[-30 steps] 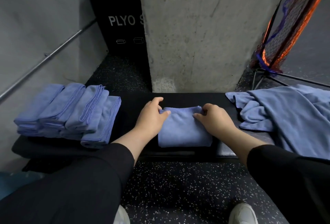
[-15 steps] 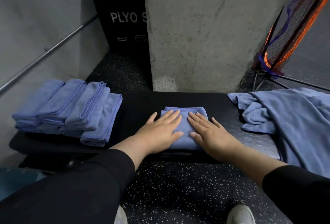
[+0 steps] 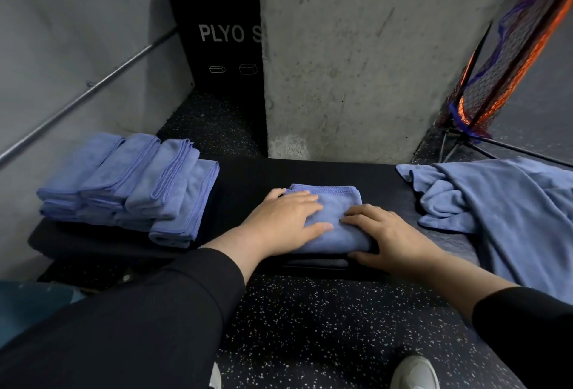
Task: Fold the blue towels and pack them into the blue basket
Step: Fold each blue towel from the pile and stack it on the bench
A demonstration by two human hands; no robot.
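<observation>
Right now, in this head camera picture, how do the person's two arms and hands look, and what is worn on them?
Both arms wear long black sleeves, pushed back so the forearms are bare. The left hand and the right hand are bare: no gloves, and no rings, watch or markings show. The left sleeve looks wide and smooth; only the cuff end of the right sleeve is in view.

The left hand (image 3: 286, 222) covers the near-left part of the folded towel (image 3: 333, 202), and the right hand (image 3: 389, 236) hides its near-right corner. The loose towels (image 3: 508, 211) run off the right edge. The black box (image 3: 221, 47) is half hidden behind the concrete pillar (image 3: 372, 47), its lettering cut short. One shoe (image 3: 414, 373) is cropped at the bottom.
</observation>
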